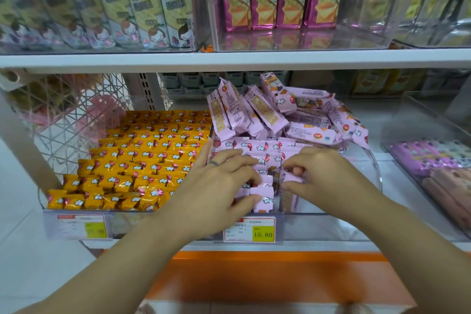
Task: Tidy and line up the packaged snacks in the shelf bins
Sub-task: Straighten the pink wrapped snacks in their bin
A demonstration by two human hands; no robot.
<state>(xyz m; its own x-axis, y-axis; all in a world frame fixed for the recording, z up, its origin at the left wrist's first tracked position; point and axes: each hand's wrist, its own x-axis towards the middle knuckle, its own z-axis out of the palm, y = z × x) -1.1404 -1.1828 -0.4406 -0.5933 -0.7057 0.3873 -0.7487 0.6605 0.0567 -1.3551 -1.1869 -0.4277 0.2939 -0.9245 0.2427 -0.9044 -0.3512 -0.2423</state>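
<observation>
Pink snack packets (pixel 265 153) lie in rows at the front of a clear shelf bin (pixel 331 209). Behind them a loose heap of the same pink packets (pixel 293 112) leans in all directions. My left hand (pixel 216 181) lies over the front rows with its fingers spread and its thumb against a packet's end. My right hand (pixel 316 171) has its fingers curled round a pink packet (pixel 290 178) next to the rows. To the left, a second bin holds orange packets (pixel 137 160) in tidy rows.
A white shelf board (pixel 229 58) runs above, carrying bins of tall boxed snacks (pixel 142 7) and purple-wrapped packs (pixel 280 2). A bin of purple packs (pixel 433 163) stands at right. Price tags (pixel 249 231) hang on the bin fronts. An orange ledge (pixel 267 275) lies below.
</observation>
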